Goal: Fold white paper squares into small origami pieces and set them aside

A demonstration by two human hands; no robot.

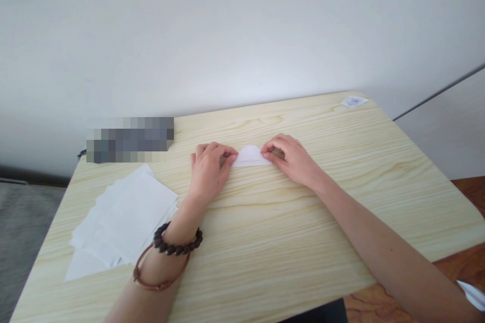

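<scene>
We see matt paper in the folded piece [250, 156] and spread sheets [125, 212], smooth wood grain on the tabletop [273, 242], a slight gloss on the beaded bracelet [178, 251], and a smooth wall [242, 35].

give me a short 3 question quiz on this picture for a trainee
1. True or false: only the left hand holds the folded paper.
2. On which side is the beaded bracelet worn: A) right, B) left, C) both?
3. Fill in the blank: the loose white sheets lie toward the ___ side of the table.

Key: 1. False; the right hand holds it too. 2. B. 3. left.
</scene>
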